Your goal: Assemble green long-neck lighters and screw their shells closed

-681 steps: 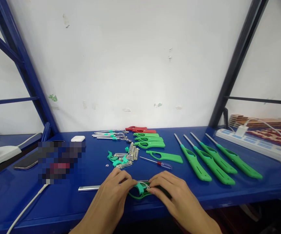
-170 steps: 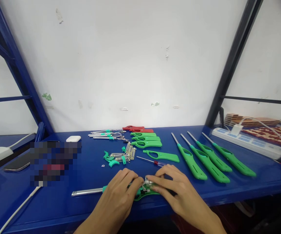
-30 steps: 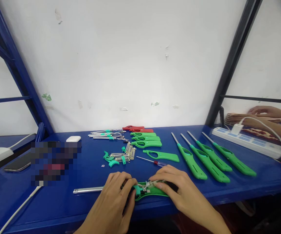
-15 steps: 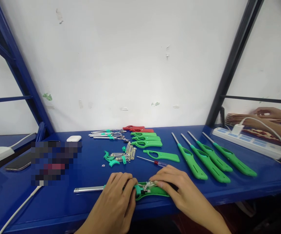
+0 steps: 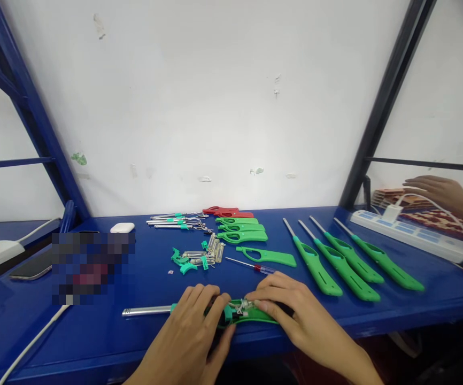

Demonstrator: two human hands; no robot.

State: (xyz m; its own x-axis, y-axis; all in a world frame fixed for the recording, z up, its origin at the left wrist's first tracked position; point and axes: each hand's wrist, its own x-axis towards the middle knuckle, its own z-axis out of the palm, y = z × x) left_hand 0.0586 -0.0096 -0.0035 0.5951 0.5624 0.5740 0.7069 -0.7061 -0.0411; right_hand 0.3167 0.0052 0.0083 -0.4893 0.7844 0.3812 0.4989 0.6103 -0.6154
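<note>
An open green lighter shell with a silver metal tube lies near the front edge of the blue shelf. My left hand rests curled over the shell's left end and pins it down beside the teal trigger. My right hand covers the shell's right part, its fingertips pinched at the small metal and wire parts inside. A small screwdriver lies just behind my right hand.
Several assembled green lighters lie at the right. Empty green and red shells, metal tubes and small loose parts sit behind. A phone, a white case, a cable and a power strip flank them. Another person's hand is far right.
My left fingers have shifted slightly over the trigger end and the right fingertips have moved a little on the inner parts. The other person's hands at far right have moved.
</note>
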